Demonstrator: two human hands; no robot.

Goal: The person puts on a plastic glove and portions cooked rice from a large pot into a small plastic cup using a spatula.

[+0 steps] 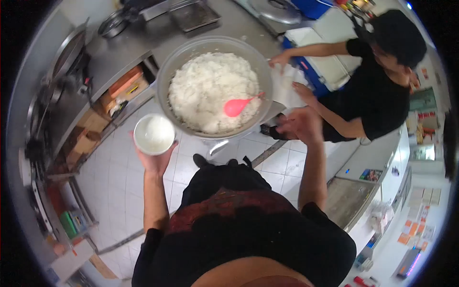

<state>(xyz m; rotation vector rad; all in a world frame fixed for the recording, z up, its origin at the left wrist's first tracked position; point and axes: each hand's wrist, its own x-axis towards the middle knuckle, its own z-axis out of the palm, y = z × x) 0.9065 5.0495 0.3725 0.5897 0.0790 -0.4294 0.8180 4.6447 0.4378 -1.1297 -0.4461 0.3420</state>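
Observation:
My left hand is closed around a white round bowl, held upright to the left of a large metal pot. Its inside looks white, and I cannot tell whether anything lies in it. Cooked white rice fills much of the pot. A pink rice paddle rests on the rice at the right side, its handle toward the rim. My right hand is smeared by motion to the right of the pot, apart from the paddle. Its fingers are too blurred to read.
At the right a co-worker in black holds a whitish, bag-like thing beside the pot. Behind stands a blue and white cooler. A steel counter bearing trays runs along the back left. White tiles cover the floor.

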